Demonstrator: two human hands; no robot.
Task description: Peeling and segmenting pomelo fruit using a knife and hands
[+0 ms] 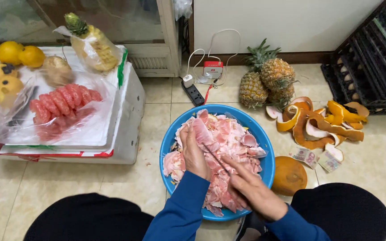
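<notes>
Over the blue basin (264,147) on the floor, left hand (195,154) is clamped on a pink pomelo segment (202,131), long axis pointing far; right hand (251,189) grips a thin knife (216,159) angled toward it.

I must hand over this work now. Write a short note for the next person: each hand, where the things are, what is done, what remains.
Left hand: holds a pink pomelo segment over the blue basin.
Right hand: grips a thin knife, its tip at the segment.
Basin, on the floor: full of pink membrane scraps.
Done: peeled segments lie in a clear bag on the white box; orange peels piled on the floor at right.
Left: the segment in hand; one whole pomelo beside the basin.
</notes>
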